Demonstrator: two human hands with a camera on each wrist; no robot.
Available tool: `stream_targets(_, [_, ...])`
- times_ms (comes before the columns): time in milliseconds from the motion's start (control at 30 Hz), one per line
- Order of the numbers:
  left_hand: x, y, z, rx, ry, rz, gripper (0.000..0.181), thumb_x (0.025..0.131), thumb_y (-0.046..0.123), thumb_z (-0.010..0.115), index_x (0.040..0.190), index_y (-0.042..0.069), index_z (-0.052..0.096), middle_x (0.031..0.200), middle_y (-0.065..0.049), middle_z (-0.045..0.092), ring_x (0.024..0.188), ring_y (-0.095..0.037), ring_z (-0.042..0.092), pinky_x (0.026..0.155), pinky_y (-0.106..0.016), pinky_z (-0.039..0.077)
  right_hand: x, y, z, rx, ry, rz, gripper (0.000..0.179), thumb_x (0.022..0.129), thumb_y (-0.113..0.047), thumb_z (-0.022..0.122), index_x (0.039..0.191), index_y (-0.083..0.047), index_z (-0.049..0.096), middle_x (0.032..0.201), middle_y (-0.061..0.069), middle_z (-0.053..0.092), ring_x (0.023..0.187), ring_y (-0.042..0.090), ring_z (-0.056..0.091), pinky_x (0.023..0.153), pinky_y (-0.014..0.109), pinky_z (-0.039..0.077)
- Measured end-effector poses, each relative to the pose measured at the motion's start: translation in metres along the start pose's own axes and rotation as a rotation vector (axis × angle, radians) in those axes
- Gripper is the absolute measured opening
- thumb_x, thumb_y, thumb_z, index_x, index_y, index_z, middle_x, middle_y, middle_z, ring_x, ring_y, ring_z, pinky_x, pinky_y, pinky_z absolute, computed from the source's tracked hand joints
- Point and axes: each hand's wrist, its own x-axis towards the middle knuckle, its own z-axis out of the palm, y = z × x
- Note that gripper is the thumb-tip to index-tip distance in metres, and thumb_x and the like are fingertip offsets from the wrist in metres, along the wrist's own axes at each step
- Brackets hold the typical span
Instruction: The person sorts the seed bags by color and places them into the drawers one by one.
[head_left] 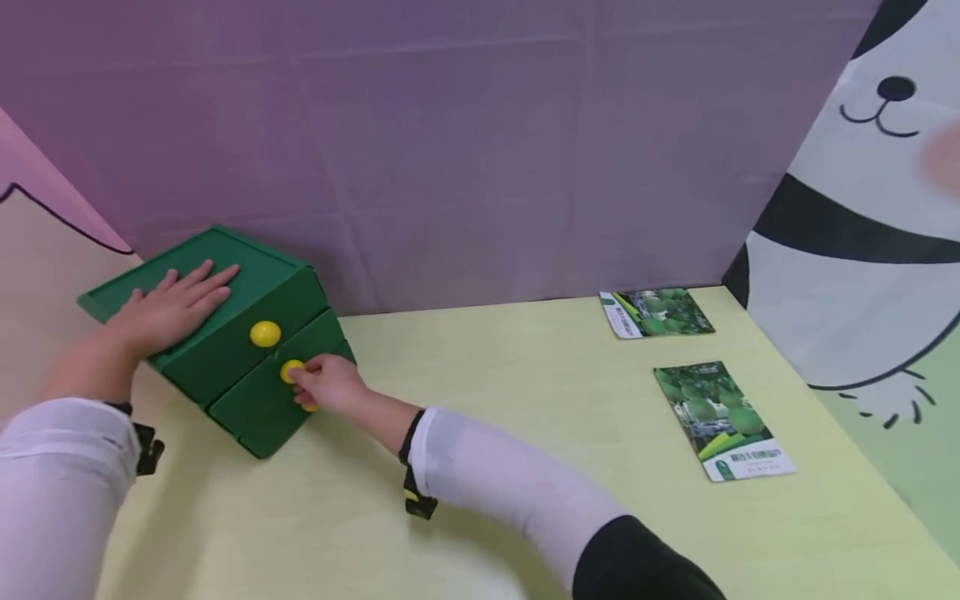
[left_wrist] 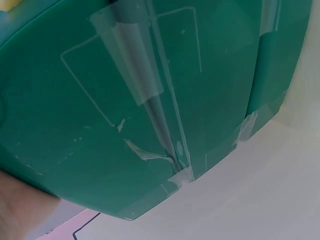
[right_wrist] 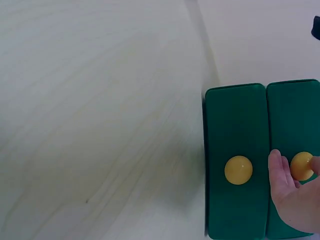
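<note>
A small green drawer cabinet [head_left: 232, 258] stands at the left of the table, with yellow round knobs on its stacked drawers. My left hand [head_left: 168, 312] lies spread on the cabinet's top, palm down. The right hand [head_left: 330, 383] pinches the yellow knob [right_wrist: 301, 166] of the middle drawer between thumb and fingers. Above it is the top drawer's knob [head_left: 266, 334]; the bottom drawer's knob [right_wrist: 238, 170] shows beside the fingers in the right wrist view. In the left wrist view, clear tape [left_wrist: 135, 65] runs over the cabinet's side, and part of the left hand [left_wrist: 22, 210] shows at the corner.
Two green-and-white packets with pictures of round green fruit lie at the right, one packet [head_left: 656, 313] by the back edge and the other packet [head_left: 723, 421] nearer. A purple cloth [head_left: 450, 167] hangs behind the pale table [head_left: 480, 367]. A panda picture [head_left: 862, 317] covers the right wall.
</note>
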Motion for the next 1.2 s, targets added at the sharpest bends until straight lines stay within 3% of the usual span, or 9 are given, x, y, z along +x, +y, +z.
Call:
stream_targets(333, [-0.002,0.000,-0.001,0.021,0.013,-0.003,0.065,0.103,0.054,0.012,0.156,0.021,-0.006,0.159,-0.023,-0.013,0.137,-0.059,-0.014,0.101,-0.078,-0.011,0.007,-0.001,0.004,-0.184,0.018,-0.046,0.032,0.095,-0.029,0.063,0.112,-0.002,0.064,0.082,0.004,0.070,0.076,0.017,0.069,0.066,0.020,0.054])
stream_targets(533, [-0.003,0.001,-0.002,0.018,0.005,-0.008,0.065,0.103,0.054,0.012,0.155,0.022,-0.008,0.159,-0.023,-0.014,0.137,-0.059,-0.015,0.101,-0.078,-0.011,0.008,-0.011,-0.008,-0.370,0.014,-0.093,0.034,0.093,-0.033,0.066,0.116,-0.009,0.064,0.091,-0.001,0.067,0.074,0.006,0.057,0.064,0.017,0.049])
stream_targets(600, [-0.003,0.001,-0.002,0.017,0.005,-0.009,0.065,0.103,0.055,0.011,0.155,0.022,-0.008,0.159,-0.022,-0.014,0.137,-0.059,-0.016,0.101,-0.078,-0.011,0.008,-0.015,-0.015,-0.386,0.005,-0.125,0.036,0.092,-0.034,0.066,0.117,-0.009,0.063,0.096,-0.001,0.065,0.078,0.006,0.055,0.065,0.017,0.048])
stream_targets(800, [-0.004,0.003,-0.001,0.016,0.002,-0.011,0.066,0.102,0.055,0.011,0.155,0.021,-0.008,0.158,-0.023,-0.015,0.137,-0.059,-0.016,0.101,-0.078,-0.012,0.009,-0.028,-0.032,-0.206,-0.076,-0.142,0.045,0.093,-0.045,0.062,0.120,-0.008,0.062,0.094,-0.002,0.066,0.082,0.011,0.064,0.074,0.023,0.055])
stream_targets(1000, [-0.003,0.002,-0.002,0.016,0.004,-0.010,0.065,0.102,0.055,0.011,0.155,0.021,-0.008,0.158,-0.023,-0.015,0.136,-0.059,-0.016,0.101,-0.078,-0.012,0.012,-0.046,-0.035,0.032,-0.221,-0.051,0.054,0.096,-0.045,0.055,0.125,0.000,0.060,0.091,0.006,0.072,0.081,0.017,0.071,0.084,0.035,0.058])
stream_targets(1200, [-0.001,0.001,-0.001,0.018,0.005,-0.010,0.065,0.102,0.056,0.012,0.156,0.023,-0.007,0.159,-0.022,-0.014,0.136,-0.059,-0.015,0.100,-0.079,-0.011,0.013,-0.055,-0.022,0.102,-0.271,0.034,0.048,0.096,-0.040,0.059,0.115,0.004,0.064,0.090,0.010,0.072,0.083,0.020,0.072,0.081,0.034,0.059])
